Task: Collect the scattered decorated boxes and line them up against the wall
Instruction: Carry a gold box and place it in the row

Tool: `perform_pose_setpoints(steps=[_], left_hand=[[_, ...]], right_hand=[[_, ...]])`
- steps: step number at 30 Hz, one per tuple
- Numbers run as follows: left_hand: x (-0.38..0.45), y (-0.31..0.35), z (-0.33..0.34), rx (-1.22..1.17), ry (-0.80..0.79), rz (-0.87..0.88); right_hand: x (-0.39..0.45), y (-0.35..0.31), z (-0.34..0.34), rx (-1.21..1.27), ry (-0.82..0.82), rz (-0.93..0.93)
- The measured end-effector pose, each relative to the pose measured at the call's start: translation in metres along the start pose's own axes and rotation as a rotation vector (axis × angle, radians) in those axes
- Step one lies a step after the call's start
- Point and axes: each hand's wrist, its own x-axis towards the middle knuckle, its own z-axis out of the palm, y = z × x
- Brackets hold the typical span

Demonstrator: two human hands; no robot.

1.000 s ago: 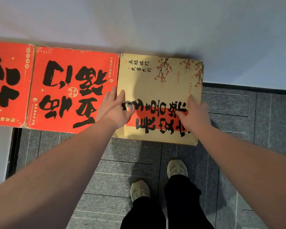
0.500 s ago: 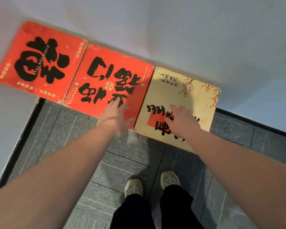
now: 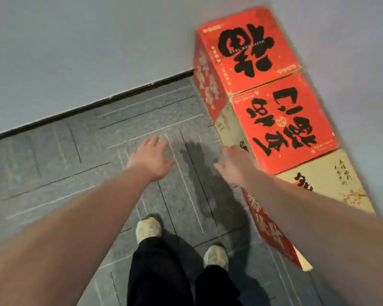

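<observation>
Three decorated boxes stand in a row along the wall at the right of the head view. The far red box (image 3: 248,47) carries one large black character. The middle red box (image 3: 283,127) touches it, and the beige box (image 3: 332,184) with blossom print follows, partly hidden by my right forearm. My left hand (image 3: 150,157) hovers over the carpet with fingers spread, holding nothing. My right hand (image 3: 234,166) hangs just left of the middle box's lower corner, fingers relaxed and empty. The frame is blurred.
Grey carpet tiles (image 3: 75,173) cover the floor in front of me. A white wall with a black skirting strip (image 3: 97,102) runs across the back left. My two shoes (image 3: 148,230) stand at the bottom centre.
Both hands have come off the box tops and now hover over the carpet. The view has swung left, so the box row has shifted to the right edge.
</observation>
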Motion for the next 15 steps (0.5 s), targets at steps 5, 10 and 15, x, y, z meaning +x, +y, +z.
perform_pose_setpoints(steps=[5,10,15], left_hand=[[-0.071,-0.115,0.016,-0.190,0.044,-0.225],[-0.153,-0.236,0.025,-0.310,0.120,-0.401],[-0.246,-0.358,0.032,-0.441,0.168,-0.591]], right_hand=[[-0.011,-0.120,0.008,-0.168,-0.054,-0.178],[-0.032,-0.268,0.037,-0.340,-0.088,-0.392],[-0.059,-0.421,0.070,-0.447,-0.071,-0.535]])
